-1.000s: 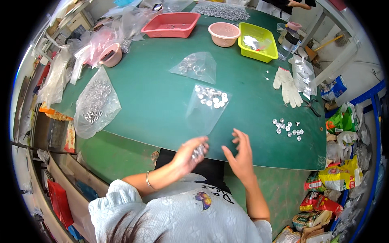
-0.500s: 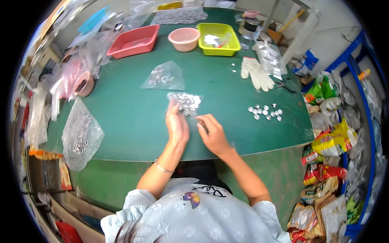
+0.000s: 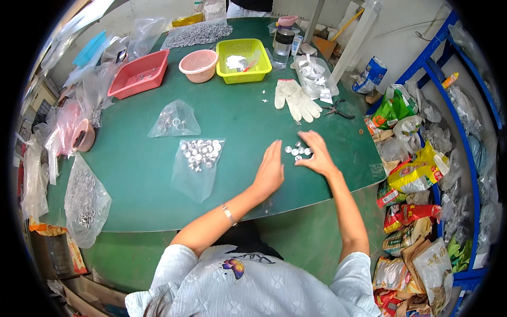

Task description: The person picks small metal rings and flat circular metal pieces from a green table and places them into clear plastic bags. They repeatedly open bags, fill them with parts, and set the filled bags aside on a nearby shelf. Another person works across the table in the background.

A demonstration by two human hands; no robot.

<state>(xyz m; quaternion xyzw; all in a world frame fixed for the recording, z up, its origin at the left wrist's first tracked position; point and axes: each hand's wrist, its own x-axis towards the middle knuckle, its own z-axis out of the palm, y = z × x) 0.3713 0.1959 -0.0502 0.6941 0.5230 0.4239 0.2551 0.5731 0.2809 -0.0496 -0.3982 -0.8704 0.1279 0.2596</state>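
Small round silvery metal pieces (image 3: 294,151) lie loosely grouped on the green table (image 3: 237,116), between my two hands. My left hand (image 3: 270,170) rests on edge at their left, fingers stretched and holding nothing. On the other side, my right hand (image 3: 320,156) curves around the group with thumb and fingers apart; it may hide some pieces. A clear plastic bag (image 3: 194,178) of similar round pieces lies flat to the left of my left hand. Farther back is another clear bag (image 3: 174,120) with ring-shaped metal parts.
Along the back stand a red tray (image 3: 140,87), a pink bowl (image 3: 198,75), a yellow-green basket (image 3: 244,77) and a clear bottle (image 3: 281,50). A white glove (image 3: 297,101) and pliers (image 3: 338,110) lie right. A bag of metal parts (image 3: 87,198) overhangs the front-left edge.
My hands have let go of the bag of round pieces and moved right to the loose ones, which are now drawn closer together. The view has shifted rightward.
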